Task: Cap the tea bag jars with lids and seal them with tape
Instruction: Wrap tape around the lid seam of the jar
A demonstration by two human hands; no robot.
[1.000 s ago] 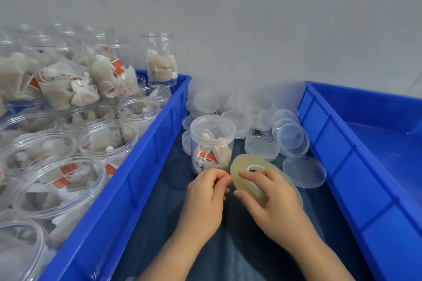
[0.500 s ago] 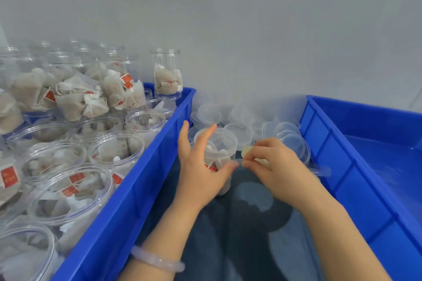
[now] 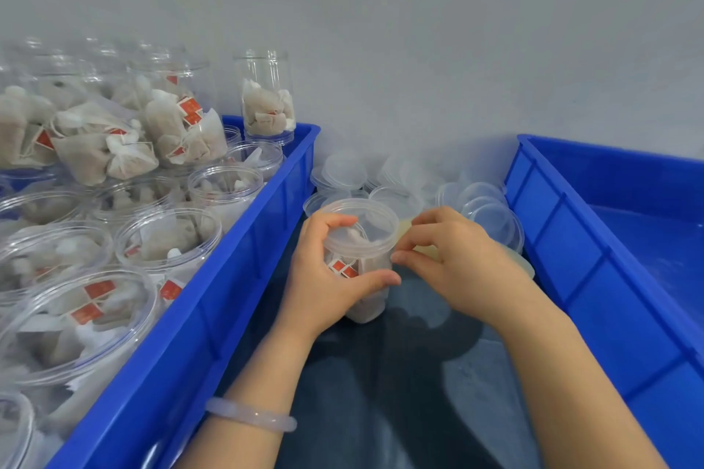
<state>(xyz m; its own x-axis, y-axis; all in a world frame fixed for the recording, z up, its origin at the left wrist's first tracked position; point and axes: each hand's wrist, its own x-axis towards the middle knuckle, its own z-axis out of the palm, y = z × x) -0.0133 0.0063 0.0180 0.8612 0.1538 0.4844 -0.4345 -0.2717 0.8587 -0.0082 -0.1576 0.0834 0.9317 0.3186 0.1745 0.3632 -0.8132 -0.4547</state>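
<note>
Left hand (image 3: 324, 278) tight around the jar (image 3: 362, 226), right hand (image 3: 457, 259) in a pinch on the tape (image 3: 426, 250)

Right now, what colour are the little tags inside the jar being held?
The tags are red, best seen in the head view.

A dark blue-grey cloth-covered work surface (image 3: 381, 411) carries two blue plastic bins: the left bin (image 3: 213, 316) runs from near to far along the left side, and the right bin (image 3: 609, 278) lines the right side. Between them, a heap of clear lids (image 3: 343, 171) lies at the far end against the wall. Just nearer, a tea bag jar (image 3: 365, 240) stands upright, its base apparently on the cloth.
</note>
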